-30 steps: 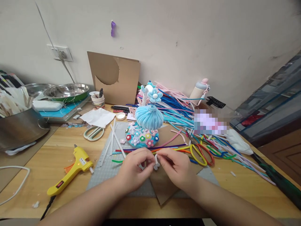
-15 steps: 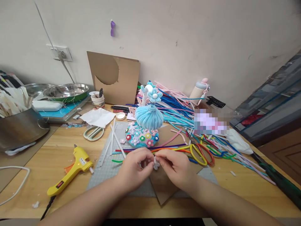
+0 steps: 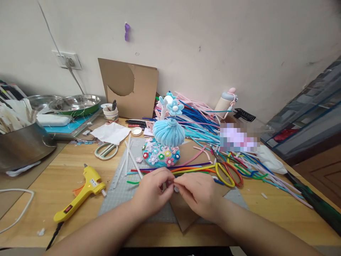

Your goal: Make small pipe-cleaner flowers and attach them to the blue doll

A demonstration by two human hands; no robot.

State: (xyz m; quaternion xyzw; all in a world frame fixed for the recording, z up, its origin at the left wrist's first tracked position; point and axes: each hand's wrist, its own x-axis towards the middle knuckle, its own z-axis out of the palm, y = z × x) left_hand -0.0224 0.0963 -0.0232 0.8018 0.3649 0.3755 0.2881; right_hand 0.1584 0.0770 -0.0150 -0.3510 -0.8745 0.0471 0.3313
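Observation:
My left hand [image 3: 152,190] and my right hand [image 3: 201,193] meet over the cutting mat [image 3: 113,193], fingertips almost touching. Between them is a small white fuzzy piece [image 3: 176,189], looped like petals and mostly covered by my fingers. Both hands are closed, pinching it with thumb and fingers. Just beyond stands a blue pipe-cleaner lamp [image 3: 169,133] with a pleated shade, a blue flower [image 3: 175,107] on top and a round base [image 3: 156,164] dotted with colourful little flowers. Coloured pipe cleaners [image 3: 191,166] lie between my hands and that base. Brown cardboard [image 3: 183,217] is under my hands.
At left lie a yellow glue gun [image 3: 80,193] and pale-handled scissors [image 3: 106,152]. To the right are yellow-handled scissors [image 3: 224,175] beside red-handled ones. A heap of pipe cleaners [image 3: 197,117], a bottle [image 3: 225,100] and a cardboard sheet [image 3: 145,83] stand behind.
My right hand has rolled over the white piece, its fingers bunching closer to my left fingertips, so less of the piece shows. Nothing else on the table has moved.

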